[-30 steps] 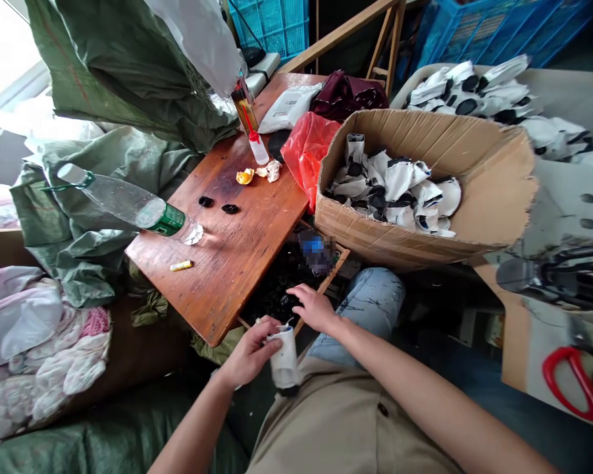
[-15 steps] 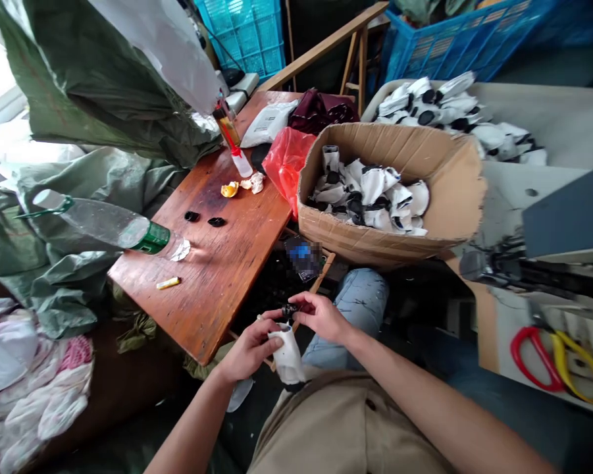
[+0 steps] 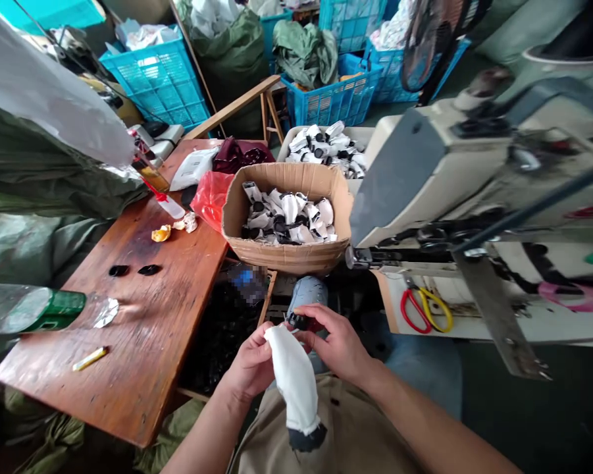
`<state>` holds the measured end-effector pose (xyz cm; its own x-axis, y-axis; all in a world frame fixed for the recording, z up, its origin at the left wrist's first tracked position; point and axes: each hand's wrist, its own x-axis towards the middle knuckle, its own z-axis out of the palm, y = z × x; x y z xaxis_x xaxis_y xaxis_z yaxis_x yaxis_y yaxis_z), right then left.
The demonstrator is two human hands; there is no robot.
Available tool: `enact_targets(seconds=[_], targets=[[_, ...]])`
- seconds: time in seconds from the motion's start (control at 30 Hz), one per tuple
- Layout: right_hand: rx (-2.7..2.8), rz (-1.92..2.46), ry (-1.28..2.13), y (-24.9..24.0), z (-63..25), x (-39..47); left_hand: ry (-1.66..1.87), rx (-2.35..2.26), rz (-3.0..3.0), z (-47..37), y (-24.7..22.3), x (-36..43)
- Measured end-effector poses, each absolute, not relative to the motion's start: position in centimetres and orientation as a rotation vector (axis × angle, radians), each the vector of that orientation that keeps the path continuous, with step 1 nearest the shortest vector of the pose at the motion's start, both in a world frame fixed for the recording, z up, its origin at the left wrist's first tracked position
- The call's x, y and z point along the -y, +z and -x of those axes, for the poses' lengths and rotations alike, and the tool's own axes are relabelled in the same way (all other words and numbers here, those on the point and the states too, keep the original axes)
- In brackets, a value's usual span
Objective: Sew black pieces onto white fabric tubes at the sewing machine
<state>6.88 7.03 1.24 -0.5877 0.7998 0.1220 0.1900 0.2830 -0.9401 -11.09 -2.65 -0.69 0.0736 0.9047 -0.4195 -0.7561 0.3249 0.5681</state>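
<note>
My left hand (image 3: 253, 359) is closed on the upper edge of a white fabric piece (image 3: 295, 378). The piece hangs down over my lap and ends in a dark, frayed tip. Just right of its top, my right hand (image 3: 330, 339) pinches a small black piece (image 3: 297, 320) between thumb and fingers. The two hands are close together, with the black piece near the fabric's upper edge. Beyond them stands a cardboard box (image 3: 286, 255) holding many similar white-and-black pieces (image 3: 290, 209).
On the left, a wooden table (image 3: 143, 329) carries two black pieces (image 3: 149, 269), a lighter (image 3: 89, 359), orange peel (image 3: 160, 233) and a plastic bottle (image 3: 44, 309). Scissors (image 3: 426, 309) lie by a sewing machine (image 3: 424, 164) at right. Blue crates (image 3: 160, 82) stand behind.
The view has swung right, bringing in the sewing machine. The white fabric piece now hangs more fully visible, raised in front of my lap; both hands keep their holds.
</note>
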Motion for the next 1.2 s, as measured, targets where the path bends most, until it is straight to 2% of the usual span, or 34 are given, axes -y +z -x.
enact_targets(seconds=[0.27,0.37,0.6,0.77,0.93,1.0,1.2], targets=[[2.352,0.837,0.845,2.6,-12.2,-8.0,1.007,-1.020,-1.041,9.2,3.3,0.4],[2.218,0.908,0.810,2.7,-12.9,-7.3,0.956,-1.104,-1.218,6.9,3.8,0.0],[1.535,1.171,1.155,2.5,-14.1,-6.3,0.970,-1.334,-1.594,3.2,3.4,0.1],[1.351,1.125,1.383,2.5,-14.8,-6.3,1.006,-1.369,-2.026,2.2,3.6,0.2],[1.292,1.111,1.720,2.1,-15.8,-6.5,1.039,-1.231,-2.157,1.9,4.1,0.2],[1.399,1.148,1.580,2.2,-16.1,-6.6,1.003,-1.222,-2.095,2.0,4.5,0.5],[1.746,0.881,0.724,3.0,-16.3,-6.7,1.037,-1.073,-1.391,1.5,4.2,1.4]])
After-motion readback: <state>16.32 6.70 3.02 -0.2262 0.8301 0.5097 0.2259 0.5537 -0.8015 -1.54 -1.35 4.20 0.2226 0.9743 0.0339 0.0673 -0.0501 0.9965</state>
